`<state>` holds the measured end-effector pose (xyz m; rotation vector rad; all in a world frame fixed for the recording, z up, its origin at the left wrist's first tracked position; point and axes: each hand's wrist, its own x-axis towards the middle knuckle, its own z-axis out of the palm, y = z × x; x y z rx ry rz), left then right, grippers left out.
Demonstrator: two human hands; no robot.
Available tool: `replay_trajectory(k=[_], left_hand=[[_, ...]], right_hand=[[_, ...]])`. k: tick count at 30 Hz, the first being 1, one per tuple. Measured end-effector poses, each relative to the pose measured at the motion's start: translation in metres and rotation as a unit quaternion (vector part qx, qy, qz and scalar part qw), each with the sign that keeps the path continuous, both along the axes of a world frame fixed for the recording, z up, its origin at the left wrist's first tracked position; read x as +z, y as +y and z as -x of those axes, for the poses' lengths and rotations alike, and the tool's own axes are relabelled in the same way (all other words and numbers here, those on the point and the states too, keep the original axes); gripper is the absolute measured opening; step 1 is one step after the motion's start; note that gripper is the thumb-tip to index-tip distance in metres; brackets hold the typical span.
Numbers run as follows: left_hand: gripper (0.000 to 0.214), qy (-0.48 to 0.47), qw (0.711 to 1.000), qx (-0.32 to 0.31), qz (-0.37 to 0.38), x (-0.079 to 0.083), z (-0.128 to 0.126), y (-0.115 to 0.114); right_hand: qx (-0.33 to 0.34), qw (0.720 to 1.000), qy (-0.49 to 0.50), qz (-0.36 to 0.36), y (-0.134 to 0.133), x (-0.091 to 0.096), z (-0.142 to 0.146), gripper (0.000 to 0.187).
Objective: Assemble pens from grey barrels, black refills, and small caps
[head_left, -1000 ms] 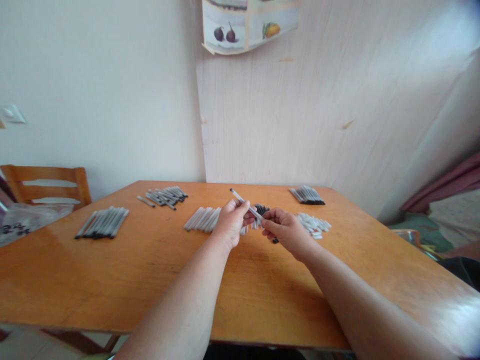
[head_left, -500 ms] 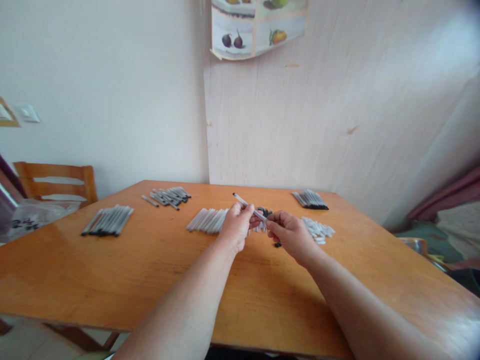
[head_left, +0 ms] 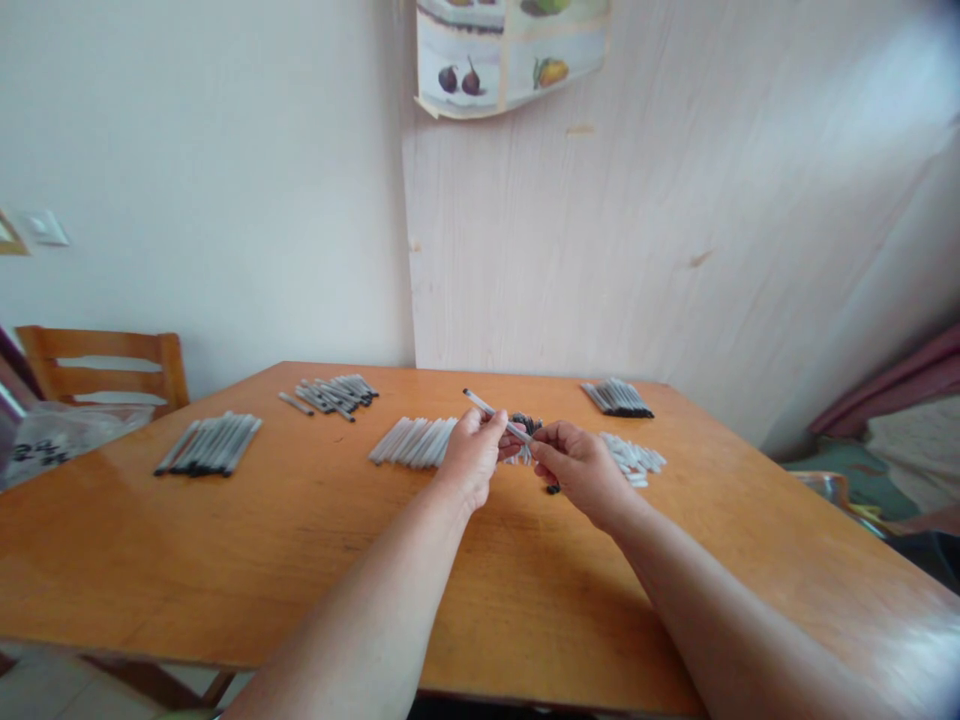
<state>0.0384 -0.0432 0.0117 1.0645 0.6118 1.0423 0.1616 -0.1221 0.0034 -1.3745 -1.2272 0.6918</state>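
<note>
A slim pale pen [head_left: 480,402] with a dark far end is held slantwise above the table. My left hand [head_left: 474,452] is closed around its middle, thumb on top. At the near end, the fingers of my right hand [head_left: 574,458] pinch the pen; the tip between them is hidden. Below and left of my left hand lies a row of clear pen barrels [head_left: 411,442]. Small black parts [head_left: 529,424] sit behind the hands, partly covered. Beside my right hand is a heap of short white caps [head_left: 634,460].
Bundles of pens with black ends lie at the left [head_left: 208,445], back left [head_left: 330,393] and back right [head_left: 619,397] of the wooden table [head_left: 315,560]. A wooden chair [head_left: 105,365] and a plastic bag [head_left: 71,435] stand beyond the left edge.
The view has shifted slightly, so things appear a little further left. Both hands keep their hold on the pen, with barely any movement.
</note>
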Motion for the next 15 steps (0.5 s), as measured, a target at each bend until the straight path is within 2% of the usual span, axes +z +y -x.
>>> replay_trajectory(k=[8,15], left_hand=[[0.021,0.004,1.000,0.014,-0.010,0.0018,0.0007,0.0011],[0.025,0.000,1.000,-0.003,-0.023,0.0001,0.0029,0.0034]], right_hand=[[0.001,1.000,-0.014,0.018,-0.0002,0.0064,0.0049,0.021],[0.002,1.000,-0.007,0.024,0.0023,0.0048,0.0062,0.016]])
